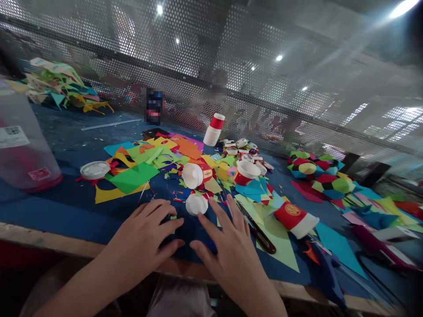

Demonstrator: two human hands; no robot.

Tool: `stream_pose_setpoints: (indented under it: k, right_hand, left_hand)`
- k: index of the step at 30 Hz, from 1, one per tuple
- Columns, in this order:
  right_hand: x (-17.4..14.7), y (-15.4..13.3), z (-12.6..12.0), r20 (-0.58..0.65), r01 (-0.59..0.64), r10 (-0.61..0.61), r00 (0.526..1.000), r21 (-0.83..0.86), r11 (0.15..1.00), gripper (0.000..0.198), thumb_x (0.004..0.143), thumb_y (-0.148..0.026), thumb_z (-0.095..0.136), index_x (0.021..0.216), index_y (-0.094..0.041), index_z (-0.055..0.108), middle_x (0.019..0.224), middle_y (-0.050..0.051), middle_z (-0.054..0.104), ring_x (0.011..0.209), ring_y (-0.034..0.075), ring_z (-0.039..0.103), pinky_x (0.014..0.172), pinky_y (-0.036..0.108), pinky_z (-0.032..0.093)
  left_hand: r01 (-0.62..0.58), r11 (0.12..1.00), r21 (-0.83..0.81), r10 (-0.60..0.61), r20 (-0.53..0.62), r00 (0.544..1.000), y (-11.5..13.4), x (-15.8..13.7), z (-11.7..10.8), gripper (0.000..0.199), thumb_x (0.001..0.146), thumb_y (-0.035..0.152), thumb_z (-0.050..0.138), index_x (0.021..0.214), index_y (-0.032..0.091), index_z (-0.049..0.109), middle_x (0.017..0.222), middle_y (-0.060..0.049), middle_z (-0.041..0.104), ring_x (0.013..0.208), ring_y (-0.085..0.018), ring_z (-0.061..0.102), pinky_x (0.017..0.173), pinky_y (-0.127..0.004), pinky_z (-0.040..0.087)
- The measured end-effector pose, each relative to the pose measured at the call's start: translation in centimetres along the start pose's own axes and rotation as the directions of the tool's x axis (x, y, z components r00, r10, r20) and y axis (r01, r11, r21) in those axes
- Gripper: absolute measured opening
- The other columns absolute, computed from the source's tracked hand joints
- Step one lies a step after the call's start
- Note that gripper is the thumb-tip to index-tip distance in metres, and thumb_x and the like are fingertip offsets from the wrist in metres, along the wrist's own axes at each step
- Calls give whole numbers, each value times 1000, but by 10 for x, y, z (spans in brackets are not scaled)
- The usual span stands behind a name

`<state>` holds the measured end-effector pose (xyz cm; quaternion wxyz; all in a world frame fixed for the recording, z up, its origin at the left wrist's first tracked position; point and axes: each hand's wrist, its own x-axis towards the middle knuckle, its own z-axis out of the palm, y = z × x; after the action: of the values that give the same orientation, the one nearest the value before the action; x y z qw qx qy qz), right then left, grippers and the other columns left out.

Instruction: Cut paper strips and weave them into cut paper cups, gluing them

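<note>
Over the front of the blue table, my left hand (148,233) hovers with fingers apart and nothing in it. Opposite it, my right hand (224,237) is also spread, its index fingertip at the near edge of a small white round paper cup piece (196,205); whether it touches cannot be told. Just behind lies a red and white paper cup (194,175) on its side, mouth toward me. Another paper cup (245,172) stands to the right, and a third (295,218) lies tipped over. Right of my right hand is a dark-handled cutting tool (259,233), its blade end partly hidden.
Coloured paper scraps (139,176) spread across the middle. A leaning cup stack (214,130) stands at the back. A translucent bottle (26,145) is at left, a blue glue gun (327,268) at front right, and a purple tool (383,246) with a cable beyond it.
</note>
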<state>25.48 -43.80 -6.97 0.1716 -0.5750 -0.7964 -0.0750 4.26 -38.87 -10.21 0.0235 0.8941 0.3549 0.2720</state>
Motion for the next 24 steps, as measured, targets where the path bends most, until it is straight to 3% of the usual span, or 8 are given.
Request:
stream_pose_setpoints:
  k: [4, 8, 11, 17, 24]
  right_hand:
    - [0, 10, 4, -57, -35, 33, 998, -39, 999, 47, 95, -46, 54, 131, -17, 63, 146, 18, 52, 140, 51, 32, 98, 73, 43]
    - [-22, 21, -2, -269, 11, 3, 963, 51, 999, 31, 97, -32, 53, 126, -21, 59, 142, 14, 55, 142, 38, 33, 103, 63, 44]
    - [-42, 28, -7, -379, -5, 41, 924, 95, 995, 21, 94, -21, 56, 115, -24, 60, 132, 11, 59, 138, 32, 40, 102, 53, 46]
    - [-63, 35, 3, -363, -23, 51, 930, 80, 997, 16, 89, -18, 62, 103, -24, 60, 126, 11, 60, 135, 31, 41, 98, 50, 46]
    - [-53, 29, 16, -230, -47, 31, 973, -63, 997, 15, 86, -29, 65, 101, -27, 64, 136, 9, 60, 136, 41, 37, 96, 64, 37]
  left_hand:
    - [-37, 999, -12, 37, -3, 999, -3, -8, 0, 25, 90, 28, 66, 115, 28, 65, 120, -3, 66, 121, -31, 53, 97, -53, 47]
    - [22, 998, -53, -22, 10, 1000, -9, -7, 0, 35, 87, 28, 70, 120, 29, 60, 134, -3, 60, 127, -30, 49, 103, -54, 46]
    - [56, 993, -104, -47, 93, 995, -12, 1, -1, 31, 88, 32, 67, 118, 29, 58, 141, -3, 55, 137, -30, 41, 108, -54, 43]
    - [81, 977, -197, -34, 230, 973, -13, 12, -2, 6, 91, 30, 61, 94, 24, 60, 142, -5, 54, 144, -31, 32, 112, -55, 39]
    - [38, 989, -141, -20, 124, 992, -8, 11, -4, 9, 90, 26, 63, 98, 24, 60, 139, -7, 55, 138, -30, 40, 111, -52, 41]
